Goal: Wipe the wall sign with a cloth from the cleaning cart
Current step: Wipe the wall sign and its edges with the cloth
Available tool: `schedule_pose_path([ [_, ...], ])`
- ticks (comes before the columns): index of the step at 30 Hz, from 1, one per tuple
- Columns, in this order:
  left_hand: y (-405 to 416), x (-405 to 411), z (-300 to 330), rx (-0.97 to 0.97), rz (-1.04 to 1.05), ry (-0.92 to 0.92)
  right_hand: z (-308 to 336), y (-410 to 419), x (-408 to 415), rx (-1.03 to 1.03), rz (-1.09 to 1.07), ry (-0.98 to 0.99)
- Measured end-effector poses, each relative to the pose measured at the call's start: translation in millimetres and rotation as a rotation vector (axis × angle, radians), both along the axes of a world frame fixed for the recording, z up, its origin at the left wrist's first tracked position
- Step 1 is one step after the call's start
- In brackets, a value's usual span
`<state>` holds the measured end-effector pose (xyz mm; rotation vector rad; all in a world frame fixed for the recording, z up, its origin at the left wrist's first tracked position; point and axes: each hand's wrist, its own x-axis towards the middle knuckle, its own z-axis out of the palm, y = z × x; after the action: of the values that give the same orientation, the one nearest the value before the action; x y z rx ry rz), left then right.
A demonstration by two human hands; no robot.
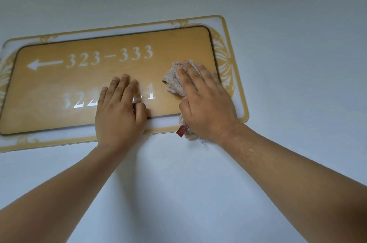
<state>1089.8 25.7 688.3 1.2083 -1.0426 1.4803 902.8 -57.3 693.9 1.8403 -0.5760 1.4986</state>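
Your two forearms reached up across the bare wall [278, 4] to the sign [59, 84]. Your left hand [119, 115] lay flat with fingers straight on the sign's lower middle, covering part of the lower row of numbers and holding nothing. Your right hand [206, 101] pressed the cloth [172, 82] flat against the sign's right end, fingers straight over it. The cloth bunched out past the fingertips, and its tail with a red tag [181, 131] hung below the sign's bottom edge.

You were, as I judge it, in mid-wipe. Even pressure through the whole palm would have served best, with overlapping passes along the panel from right edge to left.

Your left hand stood in the cloth's way across the lower numbers and would have needed to shift. The pale border by the right edge and corners looked easy to miss. No cart was in view.
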Motion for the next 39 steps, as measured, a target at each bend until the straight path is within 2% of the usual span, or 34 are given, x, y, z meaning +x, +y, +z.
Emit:
schedule_pose_path([
  [16,1.2,-1.5,-0.5,0.014,-0.005,0.013,-0.1,-14.2,-32.5,0.052,-0.096,-0.035],
  [39,2.2,-5.3,-1.3,0.010,0.005,0.011,6.0,-34.4,-70.2,0.041,-0.048,-0.064],
])
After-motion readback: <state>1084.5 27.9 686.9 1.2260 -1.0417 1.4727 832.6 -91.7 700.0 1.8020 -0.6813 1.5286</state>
